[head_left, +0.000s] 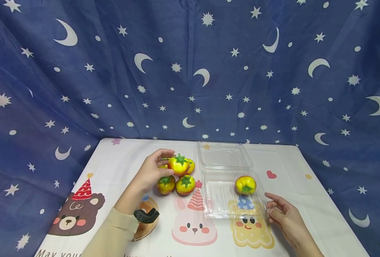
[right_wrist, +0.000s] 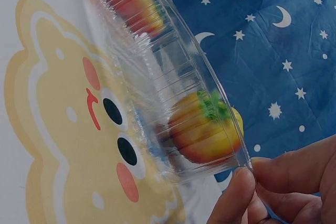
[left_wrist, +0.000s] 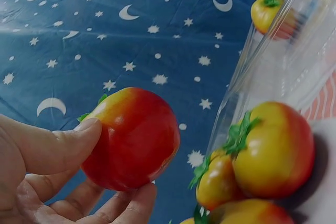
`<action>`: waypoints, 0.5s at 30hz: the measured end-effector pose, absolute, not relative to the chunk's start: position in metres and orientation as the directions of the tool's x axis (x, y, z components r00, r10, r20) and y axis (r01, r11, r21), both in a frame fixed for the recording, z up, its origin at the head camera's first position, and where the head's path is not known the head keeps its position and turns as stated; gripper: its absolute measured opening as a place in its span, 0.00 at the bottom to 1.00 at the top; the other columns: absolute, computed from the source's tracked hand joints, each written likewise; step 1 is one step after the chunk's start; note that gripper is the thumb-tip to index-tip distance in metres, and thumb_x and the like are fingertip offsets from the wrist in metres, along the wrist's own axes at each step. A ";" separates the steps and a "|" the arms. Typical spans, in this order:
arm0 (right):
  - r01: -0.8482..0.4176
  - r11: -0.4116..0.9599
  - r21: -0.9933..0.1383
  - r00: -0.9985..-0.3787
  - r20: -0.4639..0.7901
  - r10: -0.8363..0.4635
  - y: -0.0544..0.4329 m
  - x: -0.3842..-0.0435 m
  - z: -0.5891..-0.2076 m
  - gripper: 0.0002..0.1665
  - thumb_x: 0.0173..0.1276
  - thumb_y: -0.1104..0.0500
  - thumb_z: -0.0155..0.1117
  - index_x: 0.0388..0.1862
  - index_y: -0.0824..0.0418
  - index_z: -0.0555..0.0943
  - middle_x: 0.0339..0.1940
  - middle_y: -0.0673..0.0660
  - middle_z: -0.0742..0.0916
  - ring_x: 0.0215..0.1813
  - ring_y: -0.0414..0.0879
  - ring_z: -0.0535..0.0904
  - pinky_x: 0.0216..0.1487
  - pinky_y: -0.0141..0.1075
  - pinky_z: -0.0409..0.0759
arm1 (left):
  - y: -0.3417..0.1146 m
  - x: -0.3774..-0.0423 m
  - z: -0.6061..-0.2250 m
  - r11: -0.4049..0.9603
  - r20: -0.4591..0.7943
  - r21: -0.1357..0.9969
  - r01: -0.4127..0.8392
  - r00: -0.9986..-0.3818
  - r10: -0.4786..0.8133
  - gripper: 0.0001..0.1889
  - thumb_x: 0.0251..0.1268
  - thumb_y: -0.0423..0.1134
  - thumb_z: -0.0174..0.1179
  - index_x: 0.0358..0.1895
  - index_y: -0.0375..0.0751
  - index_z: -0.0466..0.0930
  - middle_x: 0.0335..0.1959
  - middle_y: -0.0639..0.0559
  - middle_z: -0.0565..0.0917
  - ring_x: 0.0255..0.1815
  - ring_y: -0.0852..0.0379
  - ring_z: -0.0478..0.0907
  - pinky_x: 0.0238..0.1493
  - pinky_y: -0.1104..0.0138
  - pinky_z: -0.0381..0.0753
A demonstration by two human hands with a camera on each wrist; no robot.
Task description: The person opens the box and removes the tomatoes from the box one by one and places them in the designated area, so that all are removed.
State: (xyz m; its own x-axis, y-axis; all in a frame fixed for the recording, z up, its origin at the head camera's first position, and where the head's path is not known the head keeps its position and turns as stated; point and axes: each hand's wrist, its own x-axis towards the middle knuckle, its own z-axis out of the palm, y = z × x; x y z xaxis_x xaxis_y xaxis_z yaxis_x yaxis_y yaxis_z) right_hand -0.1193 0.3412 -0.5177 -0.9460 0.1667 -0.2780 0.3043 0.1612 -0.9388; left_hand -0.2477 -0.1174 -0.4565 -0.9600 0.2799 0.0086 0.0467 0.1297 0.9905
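My left hand (head_left: 149, 169) holds a yellow-and-red toy tomato (head_left: 178, 166) with a green leafy top, thumb on one side and fingers underneath. In the left wrist view this tomato (left_wrist: 137, 142) is raised over the others. Several more toy tomatoes (head_left: 185, 185) sit grouped on the table just below and behind it. To their right lies a clear plastic clamshell box (head_left: 220, 194), its lid (head_left: 225, 157) folded back flat. One tomato (head_left: 245, 185) rests in the right half of the base. My right hand (head_left: 286, 217) pinches the box's right rim between thumb and fingers.
The white tablecloth (head_left: 305, 185) has printed cartoon figures, among them a bear (head_left: 71, 214) at left. A dark blue curtain (head_left: 177, 53) with moons and stars hangs behind the table. A black band (head_left: 146, 215) is on the left wrist.
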 end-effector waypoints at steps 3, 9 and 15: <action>0.300 0.157 -0.941 -0.947 -0.274 0.166 0.341 -0.120 -0.518 0.40 0.74 0.73 0.60 0.83 0.67 0.63 0.44 0.52 0.82 0.36 0.39 0.79 0.36 0.31 0.87 | -0.125 -0.248 -0.457 0.120 0.014 0.992 0.047 -0.964 0.264 0.34 0.64 0.20 0.68 0.73 0.42 0.75 0.73 0.39 0.78 0.72 0.37 0.78 0.62 0.65 0.88; 0.318 0.166 -0.933 -0.941 -0.289 0.175 0.340 -0.120 -0.518 0.40 0.74 0.73 0.60 0.84 0.66 0.63 0.44 0.51 0.81 0.37 0.39 0.79 0.37 0.31 0.87 | -0.139 -0.250 -0.458 0.090 0.022 0.995 0.044 -0.973 0.231 0.34 0.63 0.18 0.66 0.73 0.39 0.74 0.75 0.37 0.76 0.74 0.37 0.77 0.56 0.70 0.89; 0.327 0.175 -0.929 -0.938 -0.296 0.181 0.341 -0.120 -0.519 0.41 0.74 0.73 0.60 0.84 0.65 0.62 0.45 0.51 0.81 0.38 0.39 0.79 0.37 0.32 0.87 | -0.150 -0.254 -0.460 0.075 0.012 0.997 0.028 -0.978 0.206 0.34 0.63 0.18 0.65 0.74 0.36 0.72 0.76 0.34 0.74 0.75 0.37 0.75 0.55 0.73 0.87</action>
